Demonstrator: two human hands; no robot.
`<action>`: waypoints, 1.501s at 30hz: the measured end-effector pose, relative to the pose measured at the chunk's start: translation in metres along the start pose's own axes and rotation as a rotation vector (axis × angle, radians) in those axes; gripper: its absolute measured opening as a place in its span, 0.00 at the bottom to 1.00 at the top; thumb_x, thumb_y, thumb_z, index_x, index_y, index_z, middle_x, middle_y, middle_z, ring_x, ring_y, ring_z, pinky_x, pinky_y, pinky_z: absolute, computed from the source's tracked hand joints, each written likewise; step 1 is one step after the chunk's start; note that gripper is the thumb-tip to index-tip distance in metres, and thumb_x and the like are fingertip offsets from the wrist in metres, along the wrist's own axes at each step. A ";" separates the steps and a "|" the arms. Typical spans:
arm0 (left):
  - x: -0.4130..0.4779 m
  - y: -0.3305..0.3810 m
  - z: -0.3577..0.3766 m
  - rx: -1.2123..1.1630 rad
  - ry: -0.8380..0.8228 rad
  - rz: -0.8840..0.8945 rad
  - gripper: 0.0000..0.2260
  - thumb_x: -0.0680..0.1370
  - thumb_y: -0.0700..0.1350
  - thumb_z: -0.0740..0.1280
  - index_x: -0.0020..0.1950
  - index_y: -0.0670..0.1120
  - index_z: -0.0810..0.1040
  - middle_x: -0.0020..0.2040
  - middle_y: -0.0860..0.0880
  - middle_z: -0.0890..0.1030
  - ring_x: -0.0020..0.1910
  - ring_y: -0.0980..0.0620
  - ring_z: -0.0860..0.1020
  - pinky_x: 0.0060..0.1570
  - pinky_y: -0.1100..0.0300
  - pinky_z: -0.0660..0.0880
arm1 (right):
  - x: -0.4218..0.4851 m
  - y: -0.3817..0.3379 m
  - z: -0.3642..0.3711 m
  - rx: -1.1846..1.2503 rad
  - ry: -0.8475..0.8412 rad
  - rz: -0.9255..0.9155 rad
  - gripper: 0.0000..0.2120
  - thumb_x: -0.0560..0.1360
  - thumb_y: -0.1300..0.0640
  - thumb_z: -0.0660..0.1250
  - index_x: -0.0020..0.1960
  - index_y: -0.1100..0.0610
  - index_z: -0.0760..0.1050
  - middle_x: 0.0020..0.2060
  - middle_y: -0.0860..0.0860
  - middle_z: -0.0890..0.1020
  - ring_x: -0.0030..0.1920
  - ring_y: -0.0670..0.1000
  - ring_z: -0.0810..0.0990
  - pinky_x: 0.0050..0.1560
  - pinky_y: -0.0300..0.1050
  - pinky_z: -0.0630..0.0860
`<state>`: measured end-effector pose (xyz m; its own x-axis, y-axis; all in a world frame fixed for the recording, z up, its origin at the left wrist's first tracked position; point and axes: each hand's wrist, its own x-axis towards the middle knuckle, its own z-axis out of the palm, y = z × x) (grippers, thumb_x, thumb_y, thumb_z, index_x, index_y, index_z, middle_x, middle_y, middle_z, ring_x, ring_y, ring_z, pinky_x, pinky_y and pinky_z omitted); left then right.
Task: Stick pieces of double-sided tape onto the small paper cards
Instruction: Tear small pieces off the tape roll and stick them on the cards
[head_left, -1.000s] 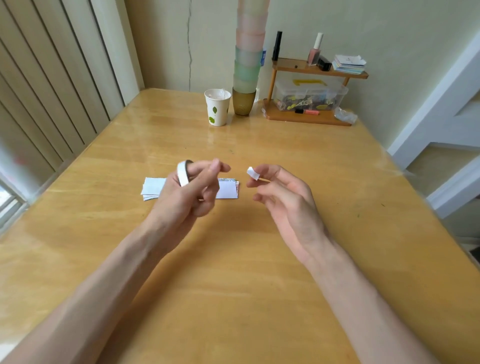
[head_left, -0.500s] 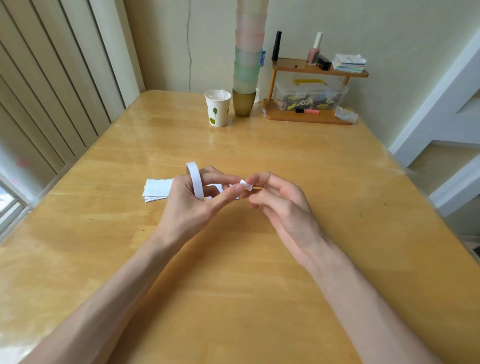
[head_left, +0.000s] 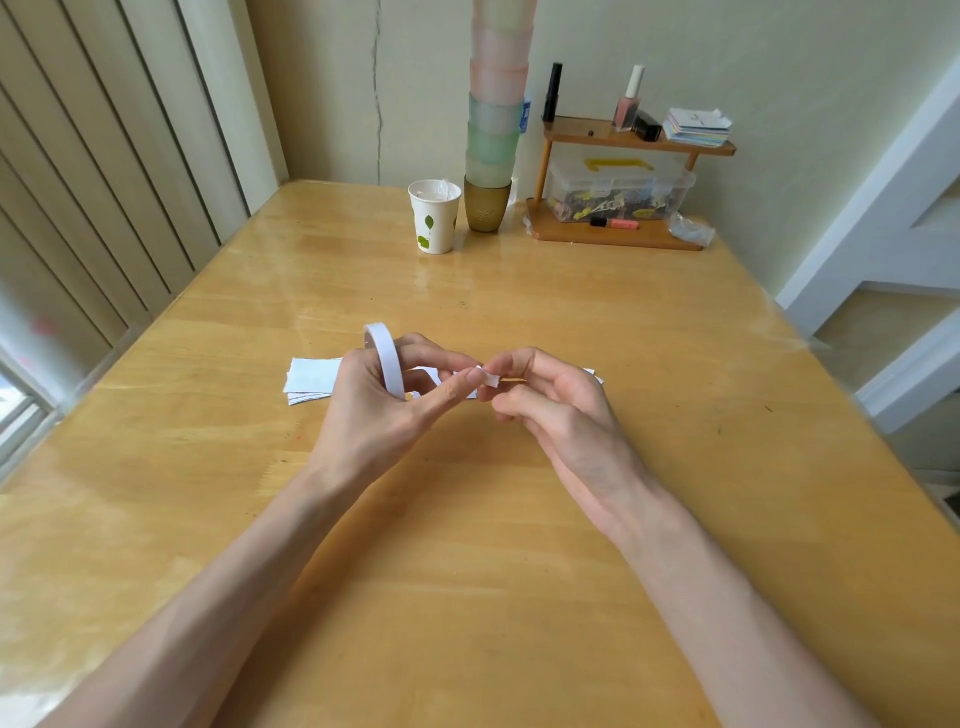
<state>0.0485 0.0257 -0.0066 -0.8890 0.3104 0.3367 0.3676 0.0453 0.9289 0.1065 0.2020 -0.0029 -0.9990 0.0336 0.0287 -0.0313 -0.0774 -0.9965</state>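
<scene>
Head view: a small tape piece (head_left: 489, 378) is pinched between the thumb and forefinger of the right hand (head_left: 561, 415), just above the middle of the wooden table (head_left: 467, 571), while the thumb tip of the left hand (head_left: 374, 410) is pressed against its other end. The tape roll (head_left: 387, 358) is gripped in the curled left fingers and is stood on edge, its white band running from the far edge toward the near edge and its hole facing the side edges. Beneath and behind the hands, the paper cards (head_left: 311, 376) are laid flat in a loose stack, long axis parallel to the near edge, one end showing toward the left edge and the rest hidden by the hands. The piece itself is seen as a short, slightly curled tab stretched between the two hands; its long axis is judged to lie across the table, though it is too small for certainty. The liner is probably being worked loose, with the piece not yet pressed to any card. Trouble is to be expected from the adhesive: the piece could be folded onto itself or left clinging to a fingertip if it is squeezed too hard, and a crooked placement could be caused by the occupied left hand failing to steady the top card.
</scene>
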 end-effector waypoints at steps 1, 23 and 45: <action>0.000 0.000 0.000 0.006 0.007 0.000 0.05 0.74 0.48 0.77 0.44 0.47 0.88 0.41 0.51 0.84 0.38 0.54 0.79 0.39 0.63 0.74 | 0.000 0.000 0.000 -0.004 0.001 -0.001 0.09 0.73 0.61 0.69 0.52 0.55 0.82 0.48 0.52 0.83 0.53 0.50 0.79 0.59 0.48 0.72; -0.001 -0.001 0.000 0.072 0.198 -0.037 0.04 0.77 0.46 0.76 0.43 0.48 0.86 0.42 0.44 0.84 0.29 0.56 0.72 0.30 0.68 0.67 | -0.003 0.000 0.014 -0.211 0.006 -0.032 0.30 0.71 0.56 0.71 0.72 0.46 0.77 0.71 0.43 0.65 0.60 0.47 0.81 0.66 0.44 0.77; -0.002 -0.002 0.003 -0.198 -0.040 -0.269 0.11 0.84 0.43 0.66 0.52 0.41 0.87 0.28 0.51 0.68 0.32 0.50 0.62 0.30 0.61 0.57 | 0.006 0.006 -0.005 -0.220 0.406 -0.255 0.02 0.77 0.61 0.75 0.48 0.56 0.83 0.40 0.46 0.84 0.36 0.45 0.80 0.40 0.41 0.76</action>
<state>0.0502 0.0278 -0.0098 -0.9341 0.3496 0.0727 0.0574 -0.0539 0.9969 0.1007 0.2066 -0.0094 -0.8668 0.4106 0.2829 -0.2204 0.1934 -0.9560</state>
